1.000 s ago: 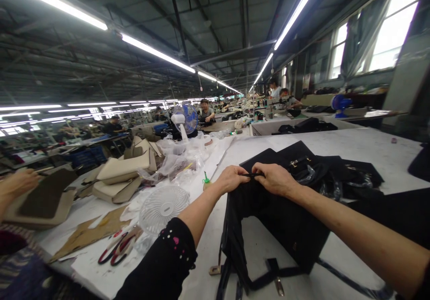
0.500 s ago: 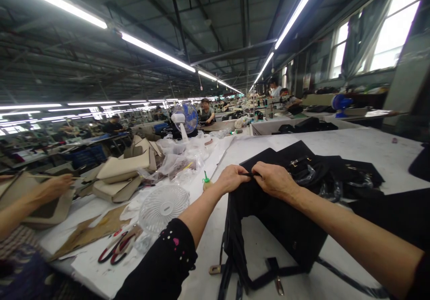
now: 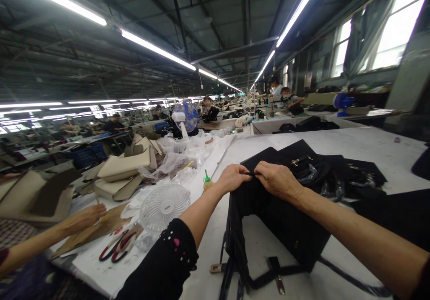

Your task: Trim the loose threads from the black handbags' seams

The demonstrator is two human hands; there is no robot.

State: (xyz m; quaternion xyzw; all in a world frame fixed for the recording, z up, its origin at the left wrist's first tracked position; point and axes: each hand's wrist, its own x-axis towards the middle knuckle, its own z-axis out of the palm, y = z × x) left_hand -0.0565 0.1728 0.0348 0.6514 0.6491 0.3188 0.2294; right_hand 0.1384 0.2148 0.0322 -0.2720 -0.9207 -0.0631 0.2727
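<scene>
A black bag (image 3: 278, 224) stands tilted on the white table in front of me, its straps and metal clasps hanging at the lower side. My left hand (image 3: 234, 177) pinches the bag's top edge at its left corner. Close beside it, my right hand (image 3: 273, 177) grips the same edge, fingers closed on the black material. A short stretch of edge shows between the two hands. Just left of my left wrist stands a small bottle with a green nozzle (image 3: 206, 177), partly hidden by my forearm.
More black bags (image 3: 349, 170) lie to the right. At left are a white fan (image 3: 164, 208), red-and-black-handled scissors (image 3: 116, 246), brown cardboard (image 3: 83, 233), beige bags (image 3: 124, 168) and clear plastic wrapping (image 3: 181, 156). A co-worker's hand (image 3: 89, 215) holds a thin stick over the cardboard.
The co-worker's hand at left has moved right and down from the beige bag to the cardboard. My own hands stay nearly in place on the black bag's edge.
</scene>
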